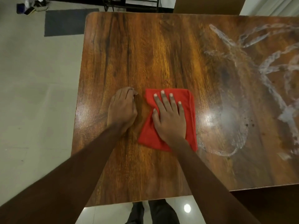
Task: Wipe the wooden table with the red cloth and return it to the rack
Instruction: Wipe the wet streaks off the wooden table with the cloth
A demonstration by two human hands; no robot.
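Pressing flat, the right hand [169,118] spreads straight fingers over the folded red cloth [148,133], which lies on the wooden table [129,54] toward its near edge. Just left of the cloth, not touching it, the left hand [123,109] rests on the wood, fingers curled, holding nothing. Farther right, whitish streaks [267,68] mark the tabletop.

Right hand [169,117] flat, left hand [123,109] curled.

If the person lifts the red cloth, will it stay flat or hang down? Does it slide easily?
Probably floppy: the red cloth is folded and wrinkles beside the right hand. It likely slides on the glossy table. Wet-looking streaks may make it heavier.
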